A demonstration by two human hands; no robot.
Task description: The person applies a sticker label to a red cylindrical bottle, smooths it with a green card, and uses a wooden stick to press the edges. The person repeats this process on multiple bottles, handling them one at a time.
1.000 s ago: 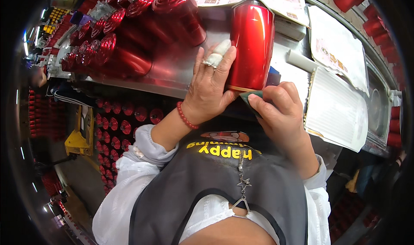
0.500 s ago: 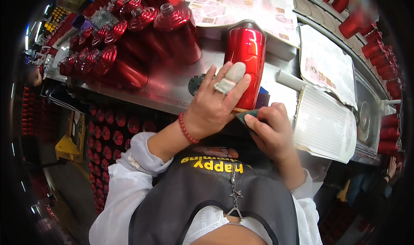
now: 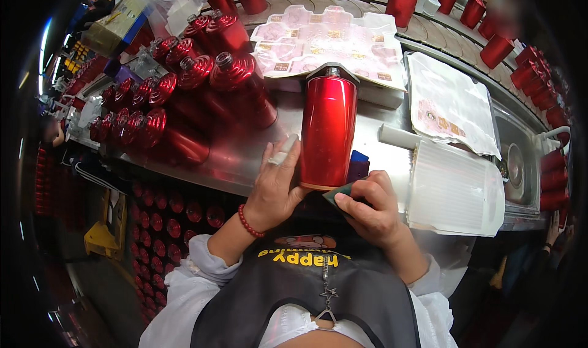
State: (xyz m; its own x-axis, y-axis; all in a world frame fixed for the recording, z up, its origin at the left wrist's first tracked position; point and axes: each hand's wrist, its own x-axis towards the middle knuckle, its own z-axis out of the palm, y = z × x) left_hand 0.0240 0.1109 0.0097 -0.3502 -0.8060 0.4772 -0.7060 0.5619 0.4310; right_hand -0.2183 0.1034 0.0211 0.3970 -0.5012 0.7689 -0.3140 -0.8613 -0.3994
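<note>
A glossy red bottle [image 3: 329, 130] lies on the metal bench with its base toward me. Its far end rests in a dark angular holder [image 3: 334, 68]. My left hand [image 3: 272, 186] is beside the bottle's lower left, fingers stretched out and not wrapped round it, the thumb side by the base. White wrapping covers one of its fingers. Between the thumb and fingers of my right hand [image 3: 370, 207] is a thin dark green sheet [image 3: 338, 193], pinched with its edge against the bottle's base rim. A small blue and purple block [image 3: 358, 166] sits just right of the bottle.
Several red bottles [image 3: 236, 72] stand at the left. Behind lies a printed pink-and-white sheet [image 3: 324, 39]; another printed sheet [image 3: 453, 106] and a ribbed white pad [image 3: 453, 189] are at the right. A conveyor [image 3: 490, 82] carrying red bottles curves round the back, beside a sink [image 3: 516, 164].
My left hand has slid off the top of the bottle to its left side. The right hand still pinches the green sheet at the base; the view has shifted slightly.
</note>
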